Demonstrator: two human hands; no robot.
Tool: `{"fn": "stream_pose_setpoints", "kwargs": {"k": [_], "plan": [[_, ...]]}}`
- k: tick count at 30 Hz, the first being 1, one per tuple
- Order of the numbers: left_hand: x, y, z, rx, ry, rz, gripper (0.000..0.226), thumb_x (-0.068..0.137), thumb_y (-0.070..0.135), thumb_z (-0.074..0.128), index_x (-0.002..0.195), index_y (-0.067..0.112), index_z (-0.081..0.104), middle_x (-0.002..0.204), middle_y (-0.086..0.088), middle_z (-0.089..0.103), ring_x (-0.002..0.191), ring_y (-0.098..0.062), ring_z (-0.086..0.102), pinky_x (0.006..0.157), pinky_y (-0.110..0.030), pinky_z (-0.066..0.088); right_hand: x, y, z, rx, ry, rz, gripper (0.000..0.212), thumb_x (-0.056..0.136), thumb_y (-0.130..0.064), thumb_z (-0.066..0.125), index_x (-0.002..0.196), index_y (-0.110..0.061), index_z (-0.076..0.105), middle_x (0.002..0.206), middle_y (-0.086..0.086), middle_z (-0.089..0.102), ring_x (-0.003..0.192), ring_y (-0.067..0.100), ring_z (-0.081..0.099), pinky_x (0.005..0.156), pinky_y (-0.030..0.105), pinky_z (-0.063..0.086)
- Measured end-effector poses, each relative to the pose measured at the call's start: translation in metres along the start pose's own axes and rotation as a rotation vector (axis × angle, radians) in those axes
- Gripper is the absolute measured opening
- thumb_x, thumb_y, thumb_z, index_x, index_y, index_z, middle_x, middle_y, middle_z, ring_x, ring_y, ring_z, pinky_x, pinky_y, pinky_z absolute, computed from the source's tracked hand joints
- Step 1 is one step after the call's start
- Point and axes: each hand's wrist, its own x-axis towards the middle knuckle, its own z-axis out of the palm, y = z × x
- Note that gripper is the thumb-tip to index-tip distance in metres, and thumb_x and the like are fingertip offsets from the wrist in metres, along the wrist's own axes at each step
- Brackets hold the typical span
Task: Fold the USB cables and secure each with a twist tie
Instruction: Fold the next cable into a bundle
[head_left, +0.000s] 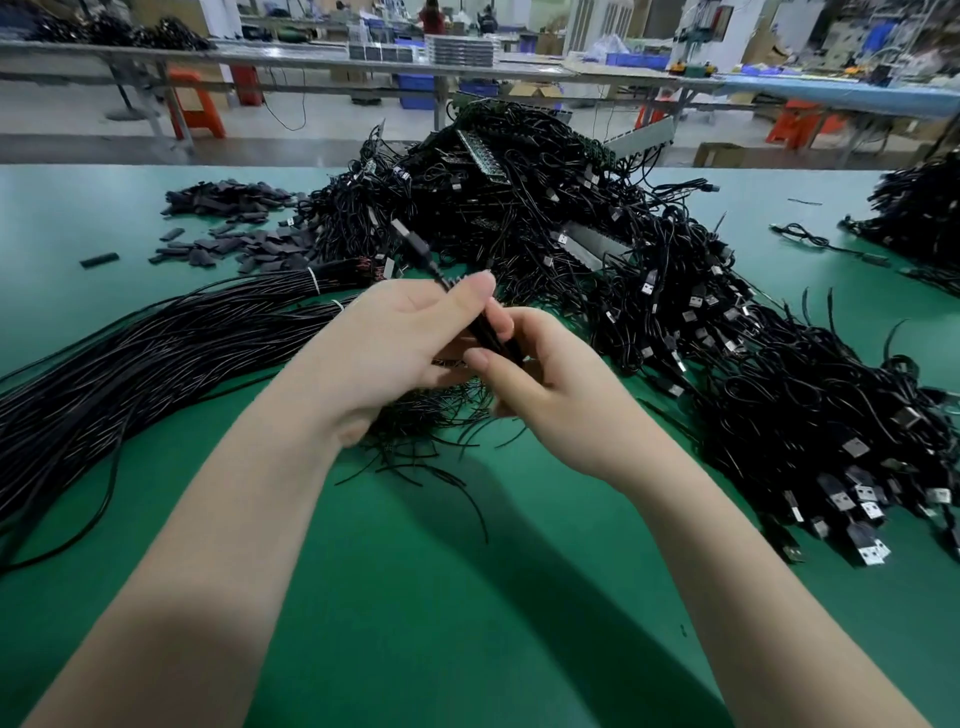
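Both hands meet just above the middle of the view, over a green surface. The left hand has its fingers curled around a folded black cable, thumb on top, and the cable's plug end sticks up out of the grip toward 11 o'clock. The right hand touches the left one from the 3 o'clock side, its fingers pinched on the same folded cable just below the left thumb. Whether a twist tie is between the fingers cannot be told; motion blur hides it.

Under the hands, toward 6 o'clock, a loose scatter of thin black ties lies on the surface. At 9 o'clock a thick bundle of long straight cables stretches off the left edge, bound near its far end with a white tie. At 12 o'clock a large tangled heap of cables rises from the surface, with green strips and grey metal pieces lying among it. From 2 to 4 o'clock a spread of folded cables with silver plugs runs down the right side. At 10 o'clock small dark flat pieces lie scattered. Another dark pile sits at the right edge near 2 o'clock.

Beyond the surface, long workbenches, orange stools and blue bins stand in the room.
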Motion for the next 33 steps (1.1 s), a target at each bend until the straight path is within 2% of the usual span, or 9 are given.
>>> {"fn": "stream_pose_setpoints", "kwargs": {"k": [2, 4, 7, 9, 11, 14, 22, 29, 33], "plan": [[0.002, -0.004, -0.003, 0.272, 0.1, -0.045, 0.042, 0.091, 0.052, 0.056, 0.076, 0.02, 0.078, 0.082, -0.001, 0.076, 0.079, -0.01, 0.071, 0.066, -0.029, 0.06, 0.003, 0.003, 0.007, -0.292, 0.013, -0.015, 0.012, 0.1, -0.033, 0.046, 0.09, -0.026, 0.045, 0.075, -0.009, 0.051, 0.061, 0.003, 0.049, 0.055, 0.017, 0.037], [0.002, -0.01, -0.004, 0.601, 0.259, -0.033, 0.05, 0.089, 0.062, 0.053, 0.076, 0.019, 0.077, 0.071, -0.002, 0.073, 0.066, -0.016, 0.07, 0.064, -0.034, 0.058, 0.006, 0.012, 0.018, -0.421, 0.026, 0.029, 0.027, 0.103, -0.03, 0.038, 0.076, -0.026, 0.036, 0.068, -0.008, 0.046, 0.055, 0.005, 0.042, 0.048, 0.021, 0.027], [0.001, -0.012, -0.01, 1.017, 0.558, 0.165, 0.04, 0.093, 0.059, 0.05, 0.094, 0.025, 0.071, 0.081, 0.001, 0.069, 0.073, -0.018, 0.064, 0.063, -0.032, 0.05, 0.009, 0.031, 0.021, -0.159, -0.013, 0.214, 0.029, 0.105, -0.028, 0.032, 0.081, -0.023, 0.048, 0.06, -0.009, 0.042, 0.043, 0.004, 0.036, 0.043, 0.019, 0.026], [0.003, -0.013, -0.014, 1.238, 0.438, 0.31, 0.049, 0.091, 0.047, 0.06, 0.133, 0.023, 0.052, 0.128, -0.005, 0.058, 0.116, -0.025, 0.055, 0.091, -0.043, 0.049, 0.009, 0.04, 0.013, 0.196, -0.148, 0.413, 0.031, 0.105, -0.03, 0.031, 0.086, -0.02, 0.053, 0.058, -0.009, 0.035, 0.041, 0.007, 0.027, 0.041, 0.02, 0.023], [0.007, -0.015, -0.012, 1.469, 0.058, 0.378, 0.076, 0.087, 0.049, 0.064, 0.151, 0.029, 0.028, 0.154, 0.001, 0.035, 0.139, -0.024, 0.032, 0.111, -0.044, 0.034, 0.006, 0.045, 0.004, 0.388, -0.303, 0.476, 0.032, 0.106, -0.033, 0.032, 0.084, -0.019, 0.051, 0.056, -0.01, 0.03, 0.042, 0.007, 0.021, 0.041, 0.017, 0.02], [0.008, -0.023, 0.0, 1.474, -0.24, 0.387, 0.07, 0.087, 0.056, 0.059, 0.149, 0.034, 0.034, 0.15, 0.009, 0.042, 0.135, -0.015, 0.041, 0.108, -0.038, 0.036, 0.001, 0.044, -0.005, 0.293, -0.489, 0.467, 0.031, 0.105, -0.034, 0.033, 0.082, -0.019, 0.047, 0.056, -0.01, 0.028, 0.043, 0.008, 0.02, 0.041, 0.017, 0.021], [-0.015, -0.034, 0.006, 1.549, -0.455, 0.229, 0.061, 0.089, 0.062, 0.048, 0.132, 0.019, 0.047, 0.128, 0.001, 0.057, 0.115, -0.021, 0.057, 0.09, -0.038, 0.049, -0.013, 0.033, -0.016, 0.106, -0.721, 0.449, 0.038, 0.106, -0.038, 0.027, 0.085, -0.018, 0.051, 0.061, -0.008, 0.027, 0.046, 0.007, 0.021, 0.045, 0.019, 0.022], [-0.03, -0.057, 0.019, 1.683, -0.35, 0.209, 0.047, 0.102, 0.054, 0.025, 0.12, 0.022, 0.053, 0.115, 0.001, 0.058, 0.103, -0.021, 0.061, 0.075, -0.032, 0.045, -0.015, 0.044, -0.01, 0.154, -0.726, 0.521, 0.042, 0.104, -0.047, 0.025, 0.088, -0.02, 0.053, 0.063, -0.007, 0.028, 0.048, 0.008, 0.021, 0.044, 0.018, 0.022], [-0.022, -0.075, -0.007, 1.392, -0.047, 0.218, 0.037, 0.102, 0.046, 0.037, 0.105, 0.019, 0.063, 0.094, 0.003, 0.065, 0.088, -0.02, 0.066, 0.075, -0.036, 0.053, -0.001, 0.057, -0.019, 0.225, -0.324, 0.533, 0.062, 0.097, -0.062, 0.025, 0.098, -0.018, 0.068, 0.064, -0.005, 0.049, 0.048, 0.011, 0.041, 0.046, 0.021, 0.034]]}}
